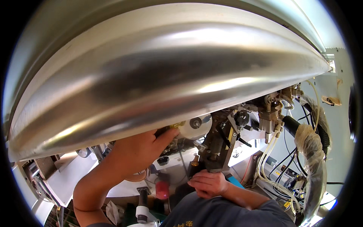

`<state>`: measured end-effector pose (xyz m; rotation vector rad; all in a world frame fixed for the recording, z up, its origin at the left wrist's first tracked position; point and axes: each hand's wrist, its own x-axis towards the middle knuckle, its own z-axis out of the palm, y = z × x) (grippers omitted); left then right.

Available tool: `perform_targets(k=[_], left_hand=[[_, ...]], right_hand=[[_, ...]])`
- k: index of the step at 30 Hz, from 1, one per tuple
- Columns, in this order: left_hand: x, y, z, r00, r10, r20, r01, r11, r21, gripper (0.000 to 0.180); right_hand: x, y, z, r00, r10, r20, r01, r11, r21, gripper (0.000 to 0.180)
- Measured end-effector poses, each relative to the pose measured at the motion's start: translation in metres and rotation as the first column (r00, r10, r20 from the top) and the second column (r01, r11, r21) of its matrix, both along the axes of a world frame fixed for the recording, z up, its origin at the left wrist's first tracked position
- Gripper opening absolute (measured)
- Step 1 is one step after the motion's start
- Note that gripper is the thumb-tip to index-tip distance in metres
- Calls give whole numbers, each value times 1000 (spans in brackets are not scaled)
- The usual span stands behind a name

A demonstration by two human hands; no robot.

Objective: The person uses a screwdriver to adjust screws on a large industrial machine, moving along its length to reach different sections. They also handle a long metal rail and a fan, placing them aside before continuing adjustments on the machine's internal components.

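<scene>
Head view: left hand (141, 149) reaches up under big curved steel cover (162, 75), fingertips (171, 133) pushed into the machine just left of white round roller (194, 126); grip looks narrow, pinched on sth small, can't tell what. Right hand (208, 183) sits low, fingers curled, knuckles just under dark metal bracket assy (217, 145); can't tell if it's holding anything. Red cylinder (162, 189) below, betw. both hands. Clear tubes (266, 166) and plastic-wrapped hose (314, 159) well right of the right hand.
</scene>
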<state>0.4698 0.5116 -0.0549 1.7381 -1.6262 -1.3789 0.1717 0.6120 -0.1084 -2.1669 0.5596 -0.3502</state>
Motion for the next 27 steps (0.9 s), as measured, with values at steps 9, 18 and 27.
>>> perform_targets(k=[9,18,27], left_hand=[[-15,-5,-14,991,-131,8,130,973,-193,37],[-14,-15,13,987,-122,108,122,992,7,35],[-8,-11,19,972,-129,195,154,981,-117,35]], right_hand=[[9,-8,7,1000,11,-25,-11,1000,4,31],[8,-7,6,1000,13,-23,-13,1000,2,35],[7,-7,6,999,3,-32,-4,1000,-18,34]])
